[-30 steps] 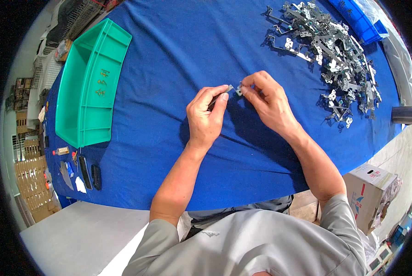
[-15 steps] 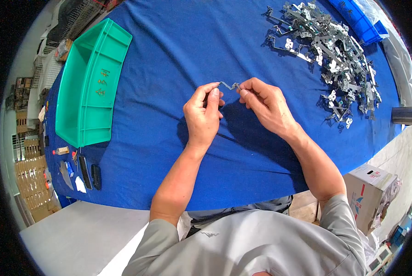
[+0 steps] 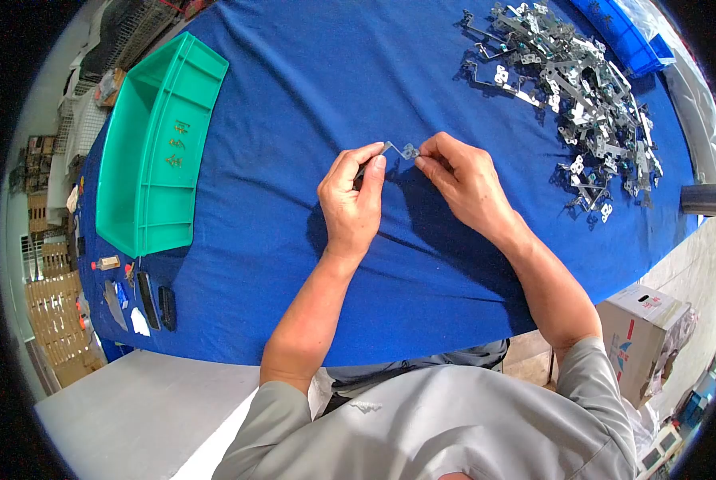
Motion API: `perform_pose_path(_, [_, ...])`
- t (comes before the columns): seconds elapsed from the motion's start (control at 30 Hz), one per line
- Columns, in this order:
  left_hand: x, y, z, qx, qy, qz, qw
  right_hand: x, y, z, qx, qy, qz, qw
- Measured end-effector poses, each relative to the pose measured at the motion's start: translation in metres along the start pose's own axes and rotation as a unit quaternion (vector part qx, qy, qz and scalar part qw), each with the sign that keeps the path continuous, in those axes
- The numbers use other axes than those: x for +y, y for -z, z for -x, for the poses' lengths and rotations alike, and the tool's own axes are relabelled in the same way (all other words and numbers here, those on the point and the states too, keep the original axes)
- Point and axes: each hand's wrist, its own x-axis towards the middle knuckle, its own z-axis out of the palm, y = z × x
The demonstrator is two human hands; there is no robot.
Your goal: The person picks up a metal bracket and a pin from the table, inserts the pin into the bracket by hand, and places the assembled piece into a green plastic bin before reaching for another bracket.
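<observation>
A small bent metal bracket [image 3: 408, 150] with holes in its flat end spans the gap between my two hands, above the blue cloth. My left hand [image 3: 353, 192] pinches its left end between thumb and fingers. At the other end, the thumb and forefinger of my right hand [image 3: 466, 180] are closed on the edge by the holed plate. Parts of the bracket inside both grips are hidden by the fingers. A heap of similar metal brackets [image 3: 590, 104] lies to the upper right of my right hand.
A green plastic bin [image 3: 183, 172] stands on the left of the blue-covered table [image 3: 294, 96]. A blue bin [image 3: 626, 36] sits behind the heap. Near the left front edge lie a black strip [image 3: 147, 300] and a small bottle [image 3: 106, 262]. A carton [image 3: 642, 336] stands at right below the table.
The bracket has turned in my fingers, so its flat holed face now shows where a thin edge showed before. Both hands have barely moved; the heap and bins are unchanged.
</observation>
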Motion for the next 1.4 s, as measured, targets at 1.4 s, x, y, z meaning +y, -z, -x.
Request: perform_pose_path(1.4, [-0.006,-0.001,0.002,-0.019,0.002,0.033,0.999,0.001,-0.005,0.0,0.015,-0.049,-0.107,0.993])
